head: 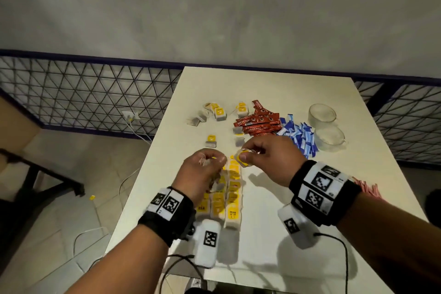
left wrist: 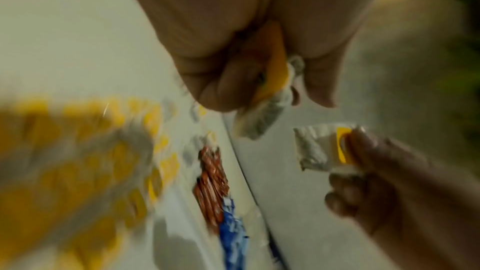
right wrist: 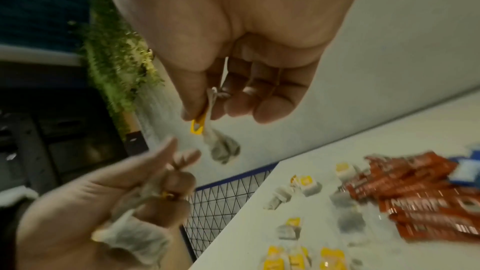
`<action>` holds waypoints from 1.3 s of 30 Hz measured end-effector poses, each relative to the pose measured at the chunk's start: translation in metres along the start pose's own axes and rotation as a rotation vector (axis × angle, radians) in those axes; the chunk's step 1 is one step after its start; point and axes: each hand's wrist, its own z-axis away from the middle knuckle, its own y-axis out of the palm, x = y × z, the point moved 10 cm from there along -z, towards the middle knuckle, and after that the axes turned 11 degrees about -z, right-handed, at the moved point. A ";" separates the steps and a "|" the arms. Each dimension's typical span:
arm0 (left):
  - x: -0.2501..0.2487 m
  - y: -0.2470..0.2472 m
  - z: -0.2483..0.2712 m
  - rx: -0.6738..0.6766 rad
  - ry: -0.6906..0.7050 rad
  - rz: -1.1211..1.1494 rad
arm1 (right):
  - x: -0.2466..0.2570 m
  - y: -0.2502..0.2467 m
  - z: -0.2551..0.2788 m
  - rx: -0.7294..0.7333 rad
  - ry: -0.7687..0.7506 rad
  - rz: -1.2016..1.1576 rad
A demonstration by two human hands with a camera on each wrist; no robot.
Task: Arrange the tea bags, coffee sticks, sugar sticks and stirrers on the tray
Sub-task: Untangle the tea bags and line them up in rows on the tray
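Observation:
Both hands hover over the white table [head: 274, 210]. My left hand [head: 214, 160] grips a tea bag [left wrist: 259, 122] by its yellow tag, the pouch hanging below the fingers. My right hand [head: 245, 154] pinches another tea bag [right wrist: 223, 149] by its yellow tag [right wrist: 198, 126]. Under the hands, rows of yellow-tagged tea bags [head: 232, 196] lie side by side. Loose tea bags [head: 216, 112] lie farther back. Red coffee sticks [head: 260, 122] are piled beside blue-and-white sugar sticks [head: 301, 136]. Red-and-white stirrers [head: 366, 188] show behind my right wrist.
Two clear glass cups [head: 322, 112] [head: 330, 138] stand at the table's right side beyond the sugar sticks. A wire mesh fence [head: 83, 93] runs behind the table. Cables and a power socket [head: 130, 116] lie on the floor at the left.

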 end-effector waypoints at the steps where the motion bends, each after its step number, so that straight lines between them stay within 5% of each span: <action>1: -0.012 0.000 0.003 0.052 0.063 -0.094 | 0.008 0.003 -0.001 0.040 -0.034 0.066; 6: -0.038 0.005 0.012 0.130 0.173 -0.268 | 0.033 0.020 -0.006 0.106 -0.128 0.088; 13: -0.027 -0.008 0.020 0.105 0.109 -0.315 | 0.025 0.032 -0.005 0.131 -0.090 0.001; 17: -0.006 -0.015 0.020 0.094 0.098 -0.542 | 0.012 0.051 -0.003 0.155 -0.055 0.040; 28: 0.108 -0.017 0.027 0.118 -0.184 -0.969 | -0.099 0.134 0.029 0.313 0.300 0.069; 39: 0.131 -0.010 0.021 0.161 -0.284 -1.144 | -0.128 0.146 0.048 0.384 0.283 0.304</action>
